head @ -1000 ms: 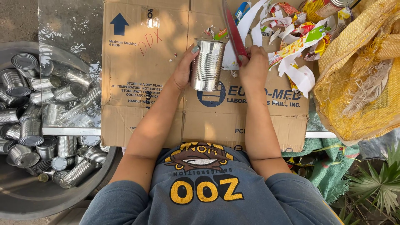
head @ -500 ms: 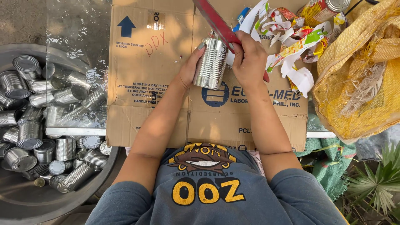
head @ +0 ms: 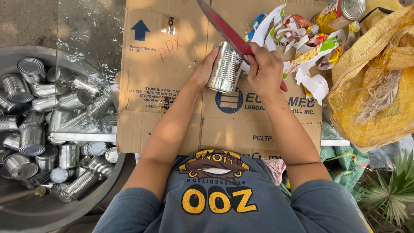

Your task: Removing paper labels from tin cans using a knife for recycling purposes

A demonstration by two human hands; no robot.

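Note:
My left hand (head: 204, 69) grips a bare ribbed metal can (head: 225, 67), held slightly tilted above a flattened cardboard box (head: 159, 82). In my right hand (head: 265, 71) is a knife with a long red blade (head: 224, 26). The blade slants up and to the left, and its lower part lies across the can's top right edge. A heap of torn, colourful paper labels (head: 304, 47) lies just right of my hands on the cardboard.
A wide grey metal basin (head: 26, 211) at the left holds several bare cans (head: 34, 129). One labelled can (head: 340, 13) lies at the top right beside a yellow woven sack (head: 379, 82). A clear sheet (head: 86, 43) covers the basin's far side. Green leaves (head: 388, 198) show at bottom right.
The red blade has swung from upright beside the can to a long slant up and left, now lying against the can's top. The can stays in my left hand.

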